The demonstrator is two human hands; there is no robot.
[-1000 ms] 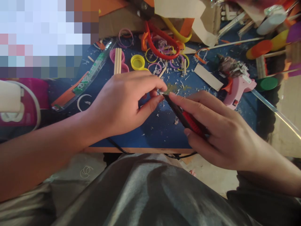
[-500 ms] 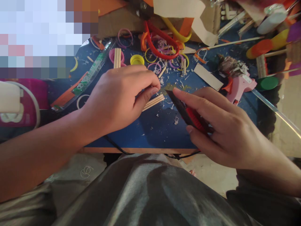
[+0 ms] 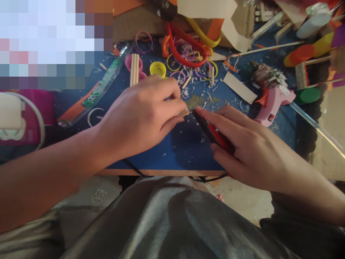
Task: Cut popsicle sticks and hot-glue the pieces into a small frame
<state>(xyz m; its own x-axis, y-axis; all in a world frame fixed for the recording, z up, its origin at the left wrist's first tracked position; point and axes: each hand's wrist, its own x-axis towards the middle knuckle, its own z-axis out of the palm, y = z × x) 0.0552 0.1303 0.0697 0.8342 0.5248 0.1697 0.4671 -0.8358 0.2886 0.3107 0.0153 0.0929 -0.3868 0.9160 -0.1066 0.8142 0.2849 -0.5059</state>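
My left hand (image 3: pixel 151 111) is closed over a short bundle of wooden sticks (image 3: pixel 184 112), of which only the end shows past the fingertips. In my right hand (image 3: pixel 242 144) is a black and red utility knife (image 3: pixel 215 133). The index finger lies along its top, and its tip is close to the stick ends; whether they touch I cannot tell. Behind my left hand another group of wooden sticks (image 3: pixel 134 70) stands by a pink ring-shaped piece (image 3: pixel 129 64). A yellow cap (image 3: pixel 157 69) sits just right of those.
On the right lies a pink glue gun (image 3: pixel 272 102) with a long clear glue stick (image 3: pixel 318 124). Red-handled scissors (image 3: pixel 185 57), paper strips and shavings cover the back of the blue table (image 3: pixel 151 158). A green plastic packet (image 3: pixel 105 82) lies to the left.
My left fingers have come down onto the short stick bundle, which lay loose beneath them before. The knife tip has shifted slightly down and nearer to the stick ends.
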